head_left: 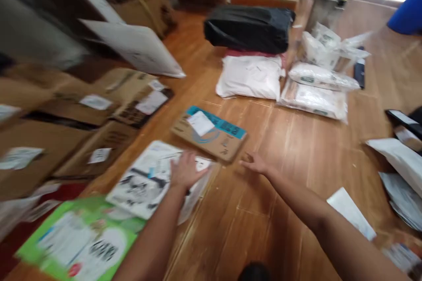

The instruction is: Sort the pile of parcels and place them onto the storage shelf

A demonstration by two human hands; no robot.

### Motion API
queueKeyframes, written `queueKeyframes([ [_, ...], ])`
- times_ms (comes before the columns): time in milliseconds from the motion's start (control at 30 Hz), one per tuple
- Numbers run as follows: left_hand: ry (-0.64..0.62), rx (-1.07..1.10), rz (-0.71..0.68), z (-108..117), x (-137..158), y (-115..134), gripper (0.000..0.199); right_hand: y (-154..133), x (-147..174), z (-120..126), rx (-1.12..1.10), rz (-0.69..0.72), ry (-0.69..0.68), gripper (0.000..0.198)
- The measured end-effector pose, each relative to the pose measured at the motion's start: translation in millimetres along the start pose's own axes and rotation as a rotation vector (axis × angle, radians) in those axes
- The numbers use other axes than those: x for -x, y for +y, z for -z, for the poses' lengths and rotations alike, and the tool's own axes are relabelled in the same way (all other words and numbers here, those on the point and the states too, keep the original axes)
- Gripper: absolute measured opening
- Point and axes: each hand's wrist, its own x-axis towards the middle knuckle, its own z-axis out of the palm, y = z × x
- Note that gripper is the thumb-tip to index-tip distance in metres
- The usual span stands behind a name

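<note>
Resting flat on white mailer [148, 180], L hand [186, 170] fingers spread; R hand [256, 164] open nr cardboard envelope [211, 134].

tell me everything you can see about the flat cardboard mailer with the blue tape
The cardboard mailer is a flat brown envelope lying on the wooden floor, turned at an angle. A blue printed tape strip runs along its far edge, a white label sits near its left end, and a curved blue mark shows on its face. The right hand reaches to its near right corner; the picture is too blurred to tell if they touch.
</note>
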Motion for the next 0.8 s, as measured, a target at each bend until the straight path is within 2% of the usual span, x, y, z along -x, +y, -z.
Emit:
queueKeyframes([
  [67,0.048,0.043,0.005,-0.8,-0.5,-6.6,0.079,24.5,52.1,38.5,0.201,-0.016,-0.066,0.074],
  [133,0.208,0.113,-0.026,-8.4,5.3,-5.5,0.084,58.3,129.0,84.7,0.417,-0.064,-0.096,0.072],
  [200,0.361,0.237,-0.135,-21.1,23.2,5.5,0.081,94.3,219.1,126.4,0.625,-0.301,-0.016,0.075],
  [267,0.431,0.324,-0.258,-36.9,50.8,26.4,0.072,127.9,301.2,154.9,0.774,-0.647,0.1,0.086],
  [333,0.427,0.344,-0.382,-54.6,80.0,54.0,0.063,156.0,358.0,166.2,0.799,-0.817,0.142,0.098],
  [367,0.407,0.342,-0.447,-63.4,93.2,68.3,0.059,167.2,374.9,165.9,0.794,-0.886,0.177,0.102],
  [433,0.324,0.345,-0.579,-79.4,114.7,93.6,0.053,182.5,388.1,158.6,0.751,-0.959,0.288,0.104],
  [500,0.213,0.371,-0.694,-90.8,129.9,111.6,0.046,188.8,383.5,151.3,0.617,-0.977,0.409,0.098],
  [600,0.08,0.425,-0.852,-96.0,143.4,129.0,0.042,186.5,371.7,148.7,0.279,-0.866,0.456,0.063],
  [667,0.016,0.465,-0.912,-92.9,148.5,144.4,0.043,178.8,371.6,145.6,0.093,-0.671,0.387,0.039],
  [700,-0.022,0.493,-0.92,-90.1,150.7,156.0,0.046,172.7,374.0,141.5,0.01,-0.557,0.322,0.034],
  [800,-0.186,0.606,-0.877,-80.3,156.2,211.4,0.073,147.1,383.7,123.4,-0.267,-0.265,0.073,0.042],
])
